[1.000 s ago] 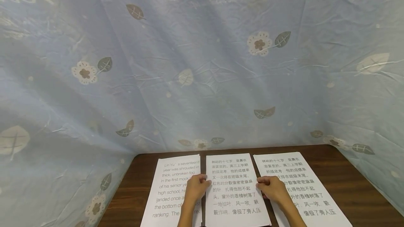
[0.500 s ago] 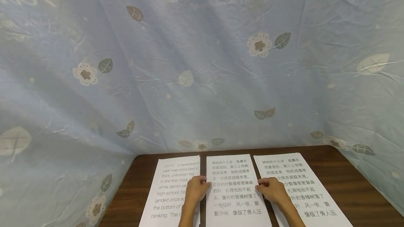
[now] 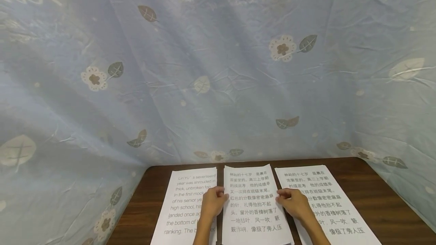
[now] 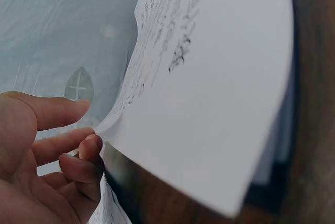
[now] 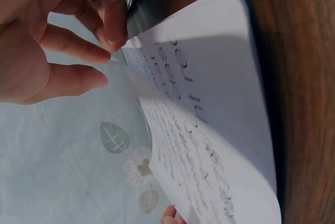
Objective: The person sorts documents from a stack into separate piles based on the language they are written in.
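Both hands hold the long sides of a white sheet (image 3: pixel 252 214) printed in Chinese, the top of the middle paper stack on the table. My left hand (image 3: pixel 213 201) has its fingertips at the sheet's left edge, and my right hand (image 3: pixel 293 201) is at its right edge. In the left wrist view the sheet (image 4: pixel 209 98) bows upward, its edge meeting the curled fingers (image 4: pixel 90 145). The right wrist view shows the sheet (image 5: pixel 183 161) rising off a printed page (image 5: pixel 209 56) beneath. Thumb and index finger stand slightly apart in both wrist views.
A stack with English print (image 3: pixel 180 203) lies on the left, partly under the left forearm. Another Chinese-printed stack (image 3: pixel 335 203) lies on the right, beneath the right forearm. The brown wooden table (image 3: pixel 368 184) meets a pale blue curtain (image 3: pixel 218 116) with flower and leaf patterns.
The middle sheet's far corners have curled up slightly, and its near edge shows again at the bottom of the head view. Both hands keep nearly the same place. The head view has shifted slightly.
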Demonstrator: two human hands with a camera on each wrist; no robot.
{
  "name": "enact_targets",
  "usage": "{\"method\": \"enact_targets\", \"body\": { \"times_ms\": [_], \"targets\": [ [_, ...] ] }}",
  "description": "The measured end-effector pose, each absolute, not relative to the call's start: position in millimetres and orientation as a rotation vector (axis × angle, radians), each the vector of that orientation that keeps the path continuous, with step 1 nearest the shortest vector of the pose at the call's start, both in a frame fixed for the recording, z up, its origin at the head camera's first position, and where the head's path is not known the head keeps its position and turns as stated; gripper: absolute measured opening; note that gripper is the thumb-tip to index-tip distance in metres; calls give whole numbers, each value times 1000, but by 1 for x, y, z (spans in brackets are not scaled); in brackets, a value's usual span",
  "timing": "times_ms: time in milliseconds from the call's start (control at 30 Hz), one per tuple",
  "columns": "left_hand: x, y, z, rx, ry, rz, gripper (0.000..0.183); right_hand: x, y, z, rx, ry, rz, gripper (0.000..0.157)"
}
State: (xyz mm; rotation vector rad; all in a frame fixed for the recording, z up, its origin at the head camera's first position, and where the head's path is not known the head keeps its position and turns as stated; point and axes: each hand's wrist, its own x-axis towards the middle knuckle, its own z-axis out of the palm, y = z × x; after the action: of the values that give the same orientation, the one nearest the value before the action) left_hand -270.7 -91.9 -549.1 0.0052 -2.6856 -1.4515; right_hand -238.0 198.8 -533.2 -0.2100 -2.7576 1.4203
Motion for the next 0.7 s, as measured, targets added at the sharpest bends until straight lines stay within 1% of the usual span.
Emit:
{"method": "enact_targets", "body": {
  "times_ms": [233,700],
  "targets": [
    [-269,-90,-548,-3,-2614,-1511,32,-238,196,-530,-201,-2674,1579,36],
    [-270,-88,-551,12,-2551,-1568,33,-238,197,-530,-236,-2637,1642,37]
  ]
}}
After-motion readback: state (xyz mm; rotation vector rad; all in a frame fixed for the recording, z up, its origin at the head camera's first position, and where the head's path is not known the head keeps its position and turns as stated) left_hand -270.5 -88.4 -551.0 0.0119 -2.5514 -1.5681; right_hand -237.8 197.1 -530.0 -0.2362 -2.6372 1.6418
